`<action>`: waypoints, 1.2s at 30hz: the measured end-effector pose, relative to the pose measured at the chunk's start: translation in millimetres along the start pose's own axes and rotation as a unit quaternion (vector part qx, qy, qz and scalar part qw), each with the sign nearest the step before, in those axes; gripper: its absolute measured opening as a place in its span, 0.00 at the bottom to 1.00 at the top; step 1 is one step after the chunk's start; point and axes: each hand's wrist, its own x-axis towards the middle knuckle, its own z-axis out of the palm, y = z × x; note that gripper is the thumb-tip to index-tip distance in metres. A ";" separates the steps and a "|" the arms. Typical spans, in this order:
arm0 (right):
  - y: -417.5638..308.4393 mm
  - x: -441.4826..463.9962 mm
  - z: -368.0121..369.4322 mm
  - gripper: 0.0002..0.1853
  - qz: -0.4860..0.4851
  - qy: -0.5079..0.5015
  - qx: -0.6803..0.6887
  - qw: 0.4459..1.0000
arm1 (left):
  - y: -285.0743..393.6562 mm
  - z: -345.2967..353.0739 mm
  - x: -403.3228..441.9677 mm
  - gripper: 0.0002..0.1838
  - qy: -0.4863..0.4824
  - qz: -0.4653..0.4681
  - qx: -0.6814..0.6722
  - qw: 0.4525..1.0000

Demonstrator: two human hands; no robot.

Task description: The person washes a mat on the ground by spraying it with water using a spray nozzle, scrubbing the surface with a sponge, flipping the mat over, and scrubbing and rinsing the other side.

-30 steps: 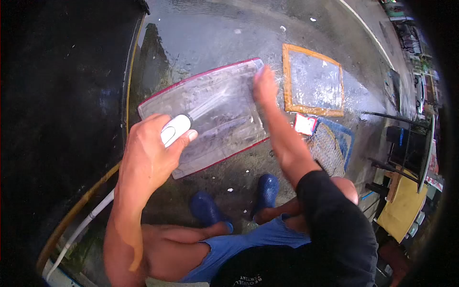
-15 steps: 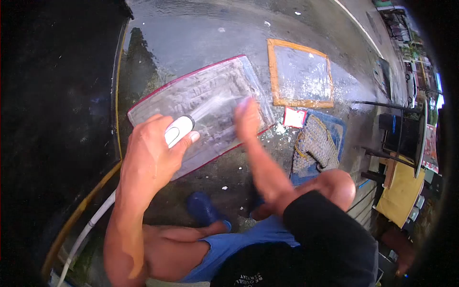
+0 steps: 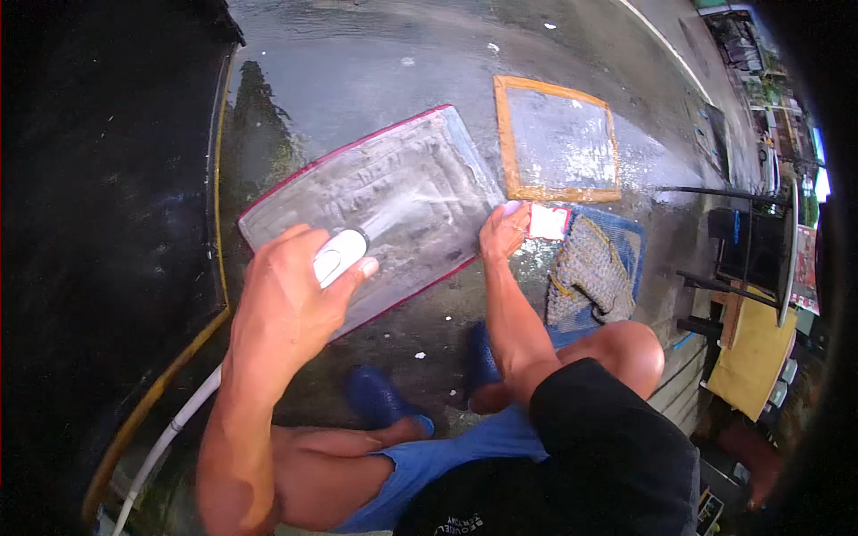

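- Closing the fingers of the left hand [image 3: 295,286] around a white spray nozzle [image 3: 338,256], with a pale hose [image 3: 174,429] running behind the forearm.
- Spraying water across the red-edged gray mat [image 3: 384,183], spread flat on the wet floor [image 3: 357,54].
- Curling the fingers of the right hand [image 3: 503,236] around a pinkish object [image 3: 511,207], mostly hidden, just beside the white packet [image 3: 547,222].
- Crouching near the orange-bordered mat [image 3: 559,134] and the rumpled cloth [image 3: 590,263] on the blue mat [image 3: 630,239].

Outdoors it was, a paved yard or roadside spot, wet concrete [image 3: 357,67] gleaming underfoot, flat mats [image 3: 402,201] lying right on it, a pale line [image 3: 666,49] running beyond, greenery [image 3: 809,211] and bright sky [image 3: 821,183] showing far right.
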 end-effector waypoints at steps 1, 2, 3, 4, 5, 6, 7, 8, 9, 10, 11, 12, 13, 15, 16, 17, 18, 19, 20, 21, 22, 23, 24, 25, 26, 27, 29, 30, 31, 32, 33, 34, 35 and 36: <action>-21.1 -2.6 -7.9 0.32 0.047 -0.023 0.008 0.999 | 4.6 -1.7 -0.3 0.18 -0.012 -0.010 0.000 1.000; -33.5 3.9 -3.2 0.30 0.066 -0.087 -0.015 0.994 | 7.0 -1.6 0.3 0.18 -0.026 -0.020 0.000 0.999; -48.2 6.8 -3.4 0.30 0.062 -0.085 -0.014 0.994 | 6.5 -0.2 0.7 0.18 -0.028 -0.017 0.007 0.999; -66.8 9.8 -4.6 0.30 0.056 -0.083 -0.012 0.995 | 5.8 1.4 1.2 0.18 -0.028 -0.015 0.013 0.999; -82.0 18.8 2.6 0.30 0.047 -0.082 -0.010 0.996 | 5.0 2.9 2.3 0.18 -0.027 -0.014 0.018 0.999; -68.1 40.8 64.4 0.29 0.014 -0.103 0.114 0.988 | 6.4 3.2 3.5 0.18 -0.031 -0.019 0.019 0.999; -66.9 47.0 84.5 0.29 -0.034 -0.104 0.153 0.982 | 9.5 2.4 4.2 0.18 -0.035 -0.025 0.021 0.999; -65.4 53.3 105.1 0.28 -0.083 -0.109 0.192 0.972 | 10.5 2.9 5.0 0.18 -0.039 -0.032 0.024 0.998; -96.4 59.8 71.2 0.28 -0.150 -0.094 0.146 0.973 | 8.9 5.3 6.7 0.18 -0.025 -0.018 0.026 0.999; -106.5 59.8 47.1 0.28 -0.215 -0.078 0.095 0.969 | 7.3 9.4 6.5 0.18 -0.016 -0.005 0.026 1.000; -93.4 57.1 42.1 0.28 -0.216 -0.095 0.100 0.967 | 7.0 13.7 6.7 0.19 -0.007 0.010 0.025 1.000; -83.1 58.0 32.9 0.28 -0.220 -0.110 0.108 0.963 | 8.0 16.8 6.9 0.19 -0.010 0.015 0.018 1.000; -75.1 59.6 23.9 0.28 -0.225 -0.122 0.121 0.959 | 9.5 17.2 7.2 0.19 -0.008 0.020 0.013 1.000; -33.5 41.4 -8.2 0.30 -0.056 -0.173 0.062 0.981 | 12.3 12.3 9.4 0.19 -0.003 0.026 0.010 1.000; -11.8 31.4 -15.7 0.30 -0.034 -0.133 0.046 0.989 | 14.0 9.7 10.2 0.19 0.002 0.025 0.010 1.000; 4.9 23.5 -17.6 0.30 -0.010 -0.094 0.027 0.995 | 15.5 8.8 9.3 0.19 0.002 0.023 0.008 1.000; 4.6 22.7 -11.4 0.30 -0.006 -0.058 0.034 0.998 | 16.4 8.7 7.9 0.19 0.001 0.019 0.008 1.000; -6.4 25.7 2.0 0.29 -0.003 -0.021 0.046 0.999 | 17.0 7.3 8.2 0.19 0.002 0.015 0.011 1.000; -21.7 28.9 19.4 0.29 0.003 0.014 0.061 0.998 | 17.4 5.3 8.5 0.19 0.004 0.012 0.018 1.000; -47.1 41.2 45.2 0.29 -0.070 0.026 0.078 0.994 | 17.1 3.9 8.1 0.19 0.003 0.005 0.018 1.000; -74.3 52.7 71.2 0.29 -0.140 0.037 0.093 0.985 | 16.0 4.5 7.0 0.19 -0.001 -0.002 0.018 1.000; -127.1 62.4 58.1 0.28 -0.084 -0.077 0.101 0.988 | 14.4 5.8 6.6 0.20 -0.005 -0.010 0.017 1.000; -173.5 72.3 37.3 0.27 -0.028 -0.190 0.105 0.976 | 12.3 7.1 7.0 0.20 -0.004 -0.006 0.020 1.000; -180.1 77.5 47.1 0.26 -0.067 -0.168 0.125 0.976 | 9.6 8.1 7.8 0.20 -0.002 -0.004 0.022 1.000; -182.4 82.2 53.4 0.26 -0.106 -0.146 0.142 0.973 | 7.1 8.8 7.3 0.20 -0.001 -0.001 0.022 1.000; -176.1 85.9 53.9 0.25 -0.144 -0.122 0.156 0.969 | 6.2 9.6 5.3 0.20 -0.007 -0.011 0.019 1.000; -111.4 84.0 68.4 0.28 -0.248 -0.041 0.131 0.959 | 5.1 4.5 6.6 0.20 -0.005 -0.023 0.012 1.000; -83.7 77.0 51.8 0.31 -0.207 -0.096 0.110 0.967 | 4.5 -0.9 6.6 0.20 0.000 -0.024 0.015 1.000; -64.3 75.1 36.5 0.32 -0.144 -0.105 0.063 0.982 | 4.0 -5.4 5.8 0.20 0.005 -0.028 0.019 0.999; -55.5 72.6 28.5 0.32 -0.076 -0.113 0.015 0.991 | 2.6 -9.0 5.5 0.20 0.007 -0.030 0.025 0.999; -63.8 69.2 27.5 0.33 -0.086 -0.096 0.057 0.990 | -0.8 -10.7 5.1 0.19 0.007 -0.033 0.030 0.999; -78.3 64.1 26.7 0.33 -0.097 -0.078 0.098 0.987 | -5.4 -10.6 3.8 0.19 0.008 -0.037 0.033 0.999; -96.9 57.3 29.6 0.33 -0.108 -0.060 0.139 0.983 | -9.8 -10.2 4.1 0.19 0.008 -0.040 0.037 0.998; -125.5 41.2 39.0 0.33 -0.204 -0.056 0.216 0.953 | -14.4 -8.2 4.8 0.19 0.016 -0.043 0.039 0.998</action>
